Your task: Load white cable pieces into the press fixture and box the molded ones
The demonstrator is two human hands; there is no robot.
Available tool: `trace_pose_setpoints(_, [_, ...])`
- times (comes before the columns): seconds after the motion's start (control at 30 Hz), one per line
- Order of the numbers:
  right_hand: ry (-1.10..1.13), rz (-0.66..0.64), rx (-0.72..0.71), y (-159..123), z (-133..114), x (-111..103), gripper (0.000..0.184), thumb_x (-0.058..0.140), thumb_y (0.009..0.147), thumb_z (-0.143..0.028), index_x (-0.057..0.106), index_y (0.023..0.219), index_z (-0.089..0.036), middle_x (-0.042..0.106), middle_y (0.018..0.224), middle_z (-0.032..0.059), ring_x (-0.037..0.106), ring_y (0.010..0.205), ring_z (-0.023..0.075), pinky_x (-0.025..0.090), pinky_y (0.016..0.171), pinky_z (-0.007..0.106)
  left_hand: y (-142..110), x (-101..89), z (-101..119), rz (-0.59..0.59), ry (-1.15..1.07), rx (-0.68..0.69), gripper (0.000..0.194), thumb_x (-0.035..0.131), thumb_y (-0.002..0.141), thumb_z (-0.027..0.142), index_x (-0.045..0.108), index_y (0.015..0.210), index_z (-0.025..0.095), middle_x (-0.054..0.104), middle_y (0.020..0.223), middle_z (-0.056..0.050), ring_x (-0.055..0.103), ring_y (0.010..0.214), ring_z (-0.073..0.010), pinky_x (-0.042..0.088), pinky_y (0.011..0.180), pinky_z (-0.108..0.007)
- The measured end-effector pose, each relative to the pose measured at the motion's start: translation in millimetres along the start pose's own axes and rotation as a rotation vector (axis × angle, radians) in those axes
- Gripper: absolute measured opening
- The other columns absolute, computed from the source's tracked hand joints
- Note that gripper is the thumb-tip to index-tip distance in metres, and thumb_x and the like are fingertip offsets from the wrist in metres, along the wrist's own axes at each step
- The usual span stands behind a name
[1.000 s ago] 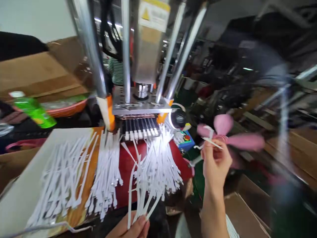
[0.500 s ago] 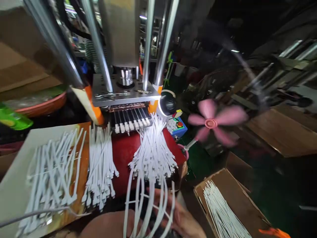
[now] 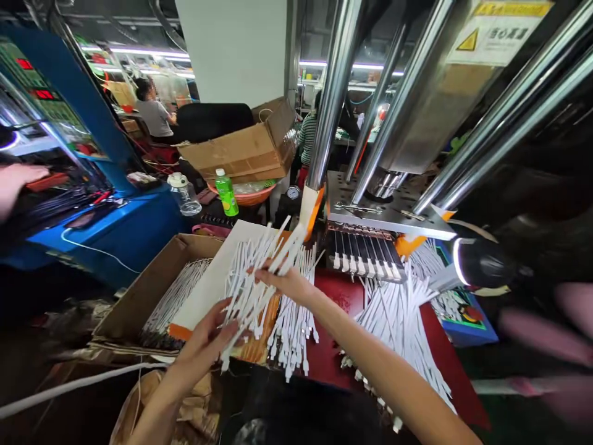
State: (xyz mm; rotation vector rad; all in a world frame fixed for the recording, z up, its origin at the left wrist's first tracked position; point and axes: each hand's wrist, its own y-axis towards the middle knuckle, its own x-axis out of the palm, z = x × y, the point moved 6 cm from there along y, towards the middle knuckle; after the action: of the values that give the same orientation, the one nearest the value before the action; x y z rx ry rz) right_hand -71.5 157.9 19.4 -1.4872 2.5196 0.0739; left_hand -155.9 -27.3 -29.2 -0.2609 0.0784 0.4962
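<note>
My right hand (image 3: 285,282) is closed around a bundle of white cables (image 3: 293,250), held slantwise above the board at the left of the red work surface. Lower down, my left hand (image 3: 208,334) curls at the bottom ends of these cables, thumb and fingers on either side. Under both hands lies a loose pile of white cables (image 3: 238,272) on the pale board (image 3: 204,290). Just right of it is another pile of cables (image 3: 294,334) with small plugs at the near ends. A press mould (image 3: 365,253) holds a row of white plugs.
A larger cable heap (image 3: 393,315) lies on the red surface (image 3: 340,293), by a lamp (image 3: 482,266). A cardboard box (image 3: 120,309) of cables stands left. Behind are a green bottle (image 3: 226,193) and a clear jug (image 3: 183,194). A pink fan (image 3: 546,334) is blurred at right. Another person's hand (image 3: 18,182) shows far left.
The view has swung left. My hands have gone from the near middle, behind a spaced row of white cables, to the left pile, where my right hand holds a bundle.
</note>
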Motion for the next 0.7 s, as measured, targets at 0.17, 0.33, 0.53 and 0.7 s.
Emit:
trace_pose_setpoints(0.17, [-0.246,0.167,0.129,-3.5,15.1,-35.1,0.043,0.074,0.087,-0.047,0.069,0.112,-0.012,0.071,0.093,0.0095,0.064,0.076,0.0196,0.052,0.071,0.031,3.2,-8.8,-19.8,0.232,0.078,0.025,0.092,0.058,0.091,0.066,0.025,0.163,0.019,0.030,0.170,-0.017,0.030,0.156,-0.0350,0.034,0.124,-0.049])
trace_pose_setpoints(0.33, [-0.749,0.281,0.288,-152.3,54.5,-97.6,0.035,0.053,0.097,-0.051,0.068,0.107,-0.020,0.072,0.080,0.0049,0.068,0.068,0.0219,0.049,0.070,0.033,1.5,7.2,6.5,0.237,0.435,0.117,0.064,0.049,0.098,0.059,0.048,0.151,0.023,0.043,0.164,-0.013,0.041,0.150,-0.0346,0.058,0.096,-0.039])
trace_pose_setpoints(0.53, [-1.153,0.555,0.846,-247.8,89.4,-150.7,0.037,0.046,0.100,-0.055,0.059,0.093,-0.021,0.075,0.086,0.0123,0.072,0.074,0.0305,0.034,0.054,0.030,73.9,106.6,44.0,-0.034,0.838,0.176,0.019,0.060,0.096,0.034,0.070,0.094,0.018,0.077,0.099,-0.012,0.072,0.101,-0.0296,0.051,0.092,-0.039])
trace_pose_setpoints(0.7, [-1.095,0.567,0.792,-247.8,95.8,-149.6,0.033,0.040,0.102,-0.042,0.062,0.086,-0.023,0.075,0.082,0.0108,0.071,0.074,0.0264,0.031,0.055,0.029,114.0,141.6,30.9,-0.086,0.775,0.115,0.009,0.065,0.087,0.016,0.067,0.078,0.016,0.074,0.087,-0.011,0.070,0.099,-0.0282,0.049,0.093,-0.043])
